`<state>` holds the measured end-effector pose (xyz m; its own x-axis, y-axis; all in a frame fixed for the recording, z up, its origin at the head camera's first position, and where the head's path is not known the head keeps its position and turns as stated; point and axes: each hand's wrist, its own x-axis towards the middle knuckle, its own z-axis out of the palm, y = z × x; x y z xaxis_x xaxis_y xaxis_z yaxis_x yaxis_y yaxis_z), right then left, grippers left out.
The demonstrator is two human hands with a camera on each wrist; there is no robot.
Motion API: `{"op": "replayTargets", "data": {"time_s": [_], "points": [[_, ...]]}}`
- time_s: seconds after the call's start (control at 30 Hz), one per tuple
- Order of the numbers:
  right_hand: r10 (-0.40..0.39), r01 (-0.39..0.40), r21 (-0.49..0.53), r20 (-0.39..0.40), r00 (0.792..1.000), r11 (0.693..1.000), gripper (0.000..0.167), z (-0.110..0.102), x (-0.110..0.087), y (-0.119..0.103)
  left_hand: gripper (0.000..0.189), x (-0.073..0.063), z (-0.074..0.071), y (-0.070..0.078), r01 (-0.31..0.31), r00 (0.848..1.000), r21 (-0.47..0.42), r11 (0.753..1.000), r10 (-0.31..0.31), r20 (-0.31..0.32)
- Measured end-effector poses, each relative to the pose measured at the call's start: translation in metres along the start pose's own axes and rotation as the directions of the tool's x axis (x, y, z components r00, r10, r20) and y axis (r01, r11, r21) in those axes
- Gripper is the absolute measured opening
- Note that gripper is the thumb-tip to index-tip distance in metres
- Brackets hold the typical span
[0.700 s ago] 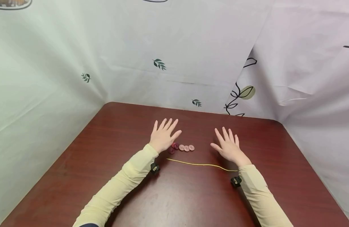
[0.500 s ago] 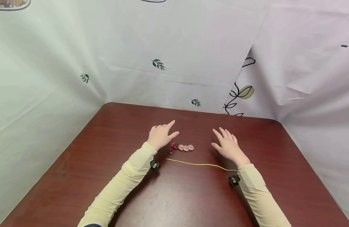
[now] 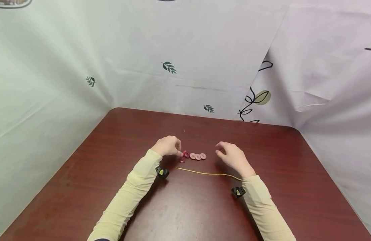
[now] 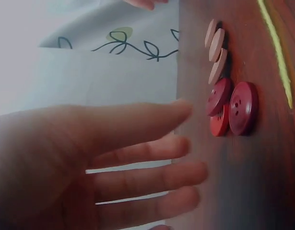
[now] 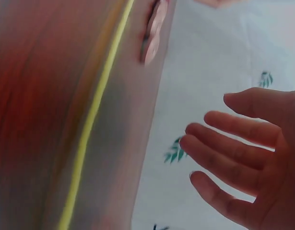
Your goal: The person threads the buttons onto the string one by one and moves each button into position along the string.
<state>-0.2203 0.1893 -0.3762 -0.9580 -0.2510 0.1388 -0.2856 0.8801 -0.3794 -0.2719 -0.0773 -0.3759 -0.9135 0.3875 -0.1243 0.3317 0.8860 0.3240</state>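
Note:
My left hand hovers at the left end of a row of buttons, fingers pointing down. In the left wrist view its thumb and fingers are apart, with nothing between them. Nearest to it are a red button and two maroon buttons, one of which overlaps the red one. Three pink buttons continue the row to the right, touching or overlapping. My right hand is held right of the row, fingers gently bent and holding nothing. A yellow cord lies in front of the buttons, its right end hidden by the right wrist.
The dark red-brown wooden table has rounded far corners. White cloth with leaf prints hangs behind it and along both sides. Each sleeve carries a small black wrist camera.
My left hand has lowered from spread fingers to fingers bent down beside the red button. The right hand has moved left towards the row, its fingers less spread. Buttons and cord stay put.

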Motion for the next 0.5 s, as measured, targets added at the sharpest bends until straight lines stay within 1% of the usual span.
{"op": "replayTargets", "data": {"time_s": [0.1, 0.2, 0.27, 0.3, 0.33, 0.37, 0.43, 0.5], "points": [[-0.049, 0.049, -0.014, 0.014, 0.999, 0.999, 0.016, 0.005, 0.003, -0.013, 0.023, -0.001, 0.0, -0.001, -0.011, 0.998, 0.011, 1.0, 0.011, 0.057], [-0.101, 0.102, -0.033, 0.041, 0.994, 0.994, 0.01, 0.014, 0.007, -0.028, 0.026, -0.001, 0.002, -0.001, -0.03, 0.996, 0.004, 1.0, 0.029, 0.085], [-0.148, 0.151, -0.038, 0.078, 0.986, 0.988, 0.008, 0.02, 0.009, -0.037, 0.027, -0.001, 0.003, -0.002, -0.042, 0.994, -0.007, 0.999, 0.042, 0.099], [-0.177, 0.182, -0.038, 0.105, 0.979, 0.983, 0.008, 0.023, 0.009, -0.041, 0.027, -0.001, 0.004, -0.002, -0.049, 0.993, -0.014, 0.999, 0.05, 0.104], [-0.213, 0.221, -0.047, 0.137, 0.968, 0.974, 0.01, 0.025, 0.01, -0.045, 0.028, -0.001, 0.005, -0.002, -0.058, 0.992, -0.02, 0.998, 0.06, 0.107], [-0.255, 0.268, -0.059, 0.168, 0.952, 0.962, 0.01, 0.028, 0.01, -0.049, 0.028, 0.0, 0.006, -0.003, -0.068, 0.991, -0.023, 0.997, 0.071, 0.11], [-0.328, 0.351, -0.065, 0.228, 0.917, 0.934, 0.013, 0.033, 0.012, -0.056, 0.028, 0.001, 0.007, -0.003, -0.084, 0.989, -0.03, 0.996, 0.087, 0.122], [-0.387, 0.419, -0.069, 0.27, 0.882, 0.906, 0.013, 0.038, 0.014, -0.061, 0.027, 0.002, 0.009, -0.004, -0.099, 0.986, -0.034, 0.994, 0.103, 0.13]]}}
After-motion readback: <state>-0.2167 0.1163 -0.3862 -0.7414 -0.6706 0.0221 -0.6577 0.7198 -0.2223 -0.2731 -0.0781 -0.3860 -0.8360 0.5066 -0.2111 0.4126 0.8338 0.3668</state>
